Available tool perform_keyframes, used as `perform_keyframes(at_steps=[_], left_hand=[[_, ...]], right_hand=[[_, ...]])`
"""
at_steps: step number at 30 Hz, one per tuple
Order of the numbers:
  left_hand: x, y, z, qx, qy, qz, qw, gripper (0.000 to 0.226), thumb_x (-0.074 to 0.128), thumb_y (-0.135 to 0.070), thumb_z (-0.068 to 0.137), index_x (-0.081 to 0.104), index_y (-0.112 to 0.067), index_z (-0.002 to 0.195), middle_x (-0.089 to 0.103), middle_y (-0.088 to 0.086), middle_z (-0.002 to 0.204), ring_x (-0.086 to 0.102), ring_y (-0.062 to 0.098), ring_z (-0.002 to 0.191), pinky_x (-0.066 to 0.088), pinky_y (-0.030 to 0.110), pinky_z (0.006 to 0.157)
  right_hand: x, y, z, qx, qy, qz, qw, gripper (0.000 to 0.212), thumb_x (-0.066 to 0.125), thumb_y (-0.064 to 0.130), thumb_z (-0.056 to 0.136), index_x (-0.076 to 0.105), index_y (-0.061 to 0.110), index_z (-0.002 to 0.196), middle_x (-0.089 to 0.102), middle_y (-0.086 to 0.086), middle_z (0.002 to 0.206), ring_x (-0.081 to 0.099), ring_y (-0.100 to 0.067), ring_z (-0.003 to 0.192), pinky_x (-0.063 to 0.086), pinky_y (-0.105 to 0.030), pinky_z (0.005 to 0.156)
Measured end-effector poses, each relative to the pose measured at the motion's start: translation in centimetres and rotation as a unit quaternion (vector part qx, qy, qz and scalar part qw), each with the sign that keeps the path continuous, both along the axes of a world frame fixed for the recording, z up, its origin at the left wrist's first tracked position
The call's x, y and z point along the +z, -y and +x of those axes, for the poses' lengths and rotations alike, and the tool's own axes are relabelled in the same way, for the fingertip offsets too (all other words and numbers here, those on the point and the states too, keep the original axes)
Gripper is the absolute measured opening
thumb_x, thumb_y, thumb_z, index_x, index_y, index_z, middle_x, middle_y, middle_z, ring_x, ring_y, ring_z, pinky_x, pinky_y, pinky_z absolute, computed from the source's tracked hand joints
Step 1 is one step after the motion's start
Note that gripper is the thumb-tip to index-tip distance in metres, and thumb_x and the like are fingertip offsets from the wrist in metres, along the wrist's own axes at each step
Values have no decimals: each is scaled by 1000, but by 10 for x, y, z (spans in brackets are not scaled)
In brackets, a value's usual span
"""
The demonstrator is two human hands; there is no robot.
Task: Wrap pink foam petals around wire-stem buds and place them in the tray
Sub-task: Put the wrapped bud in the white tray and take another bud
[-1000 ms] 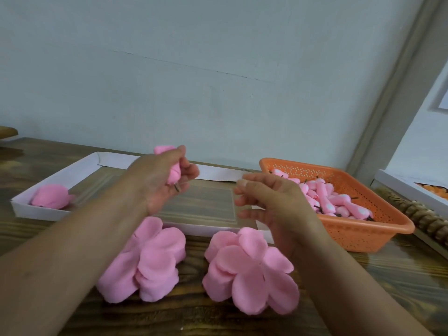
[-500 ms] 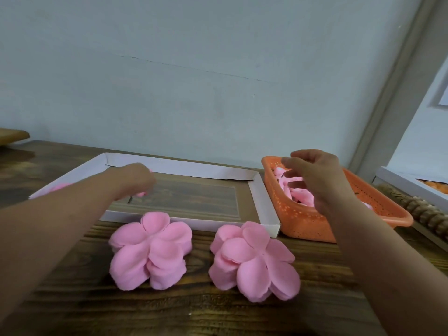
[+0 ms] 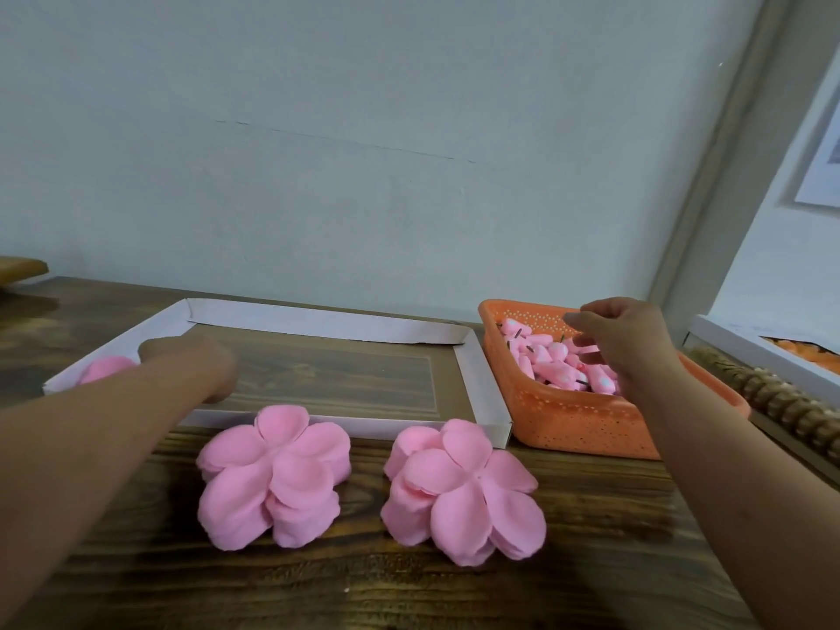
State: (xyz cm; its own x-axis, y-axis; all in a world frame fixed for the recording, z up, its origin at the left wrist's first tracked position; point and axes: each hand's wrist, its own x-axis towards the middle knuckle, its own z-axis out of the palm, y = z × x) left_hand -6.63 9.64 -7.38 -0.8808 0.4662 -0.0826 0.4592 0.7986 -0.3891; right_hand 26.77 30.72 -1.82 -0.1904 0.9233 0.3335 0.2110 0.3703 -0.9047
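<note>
While the left hand (image 3: 188, 368) is reaching over the white tray (image 3: 327, 318) toward ten o'clock, its fingers are curling downward, and whether it is holding anything cannot be told from this angle. A pink wrapped bud (image 3: 107, 368) is lying in the tray's left corner, just beside that hand's fingertips. At two o'clock, the right hand (image 3: 622, 343) is hovering over the orange basket (image 3: 577, 420), its fingers (image 3: 579, 321) bending loosely above the heap of pink wire-stem buds (image 3: 552, 361); no bud is visibly being gripped, though the palm is hiding part of the pile. Two stacks of pink foam petals are sitting on the wooden table (image 3: 363, 593) in front of the tray: the left petal stack (image 3: 272, 477) at seven o'clock and the right petal stack (image 3: 461, 491) at five o'clock, apart from each other and from both hands. The basket is touching the tray's right wall.
</note>
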Motion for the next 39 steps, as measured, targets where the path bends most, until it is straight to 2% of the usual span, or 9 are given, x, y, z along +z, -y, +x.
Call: perform_keyframes(at_steps=[6, 12, 17, 20, 24, 27, 29, 33, 39], left_hand=[[-3, 7, -2, -2, 13, 6, 1000, 47, 40, -16, 89, 49, -25, 134, 52, -5, 130, 51, 20, 108, 37, 33, 76], [-2, 11, -6, -9, 9, 41, 999, 44, 37, -16, 92, 49, -26, 133, 53, -4, 128, 51, 20, 104, 36, 32, 75], [2, 13, -13, 14, -11, 55, 998, 44, 34, -14, 93, 49, -24, 134, 51, -1, 136, 49, 22, 122, 38, 36, 88], [-2, 16, -21, 17, -28, 89, 996, 43, 34, -20, 95, 47, -25, 136, 48, 0, 141, 43, 24, 130, 30, 40, 103], [-11, 26, -28, 27, -66, 122, 990, 48, 41, -24, 92, 42, -22, 140, 38, 10, 147, 31, 31, 134, 25, 47, 109], [-17, 29, -37, 65, -42, 120, 990, 58, 36, -24, 92, 27, -15, 148, 16, 15, 157, 6, 39, 143, 12, 59, 114], [-19, 31, -50, 131, 0, 139, 982, 63, 36, -27, 91, 21, -12, 150, 9, 17, 159, 0, 43, 144, 9, 62, 114], [-25, 32, -70, 165, 81, 181, 966, 58, 32, -36, 94, 35, -10, 145, 35, 18, 148, 28, 41, 136, 23, 51, 112], [-31, 26, -77, 117, 95, 201, 968, 52, 30, -37, 95, 46, -9, 136, 45, 17, 139, 38, 36, 128, 26, 48, 111]], right_hand=[[-1, -11, 8, -14, 7, -31, 999, 13, 74, 11, 78, 61, 9, 74, 60, -13, 68, 56, -26, 62, 49, -33, 61], [-6, -20, 13, -31, 30, -47, 998, 12, 72, 9, 78, 61, 6, 75, 59, -15, 68, 54, -26, 61, 48, -33, 60], [-7, -24, 10, -35, 47, -46, 997, 12, 73, 10, 78, 62, 6, 75, 60, -17, 69, 56, -28, 64, 49, -32, 59], [-8, -26, 9, -41, 59, -40, 997, 11, 73, 11, 78, 63, 5, 77, 61, -18, 69, 57, -29, 65, 51, -39, 64], [-9, -25, 7, -47, 82, -27, 995, 13, 73, 12, 77, 63, 10, 71, 63, -19, 70, 58, -31, 64, 53, -50, 73], [-8, -24, 7, -49, 86, -18, 995, 13, 74, 11, 77, 62, 10, 72, 64, -20, 71, 59, -31, 66, 53, -52, 75], [-6, -23, 8, -52, 92, -7, 994, 13, 74, 12, 76, 62, 9, 71, 64, -20, 71, 59, -31, 68, 53, -51, 75], [-6, -22, 11, -60, 102, 4, 993, 13, 75, 12, 76, 64, 7, 72, 65, -19, 72, 61, -34, 71, 54, -52, 76], [-12, -23, 12, -65, 110, -4, 992, 11, 73, 12, 77, 64, 10, 69, 66, -18, 71, 64, -36, 75, 55, -52, 77]])
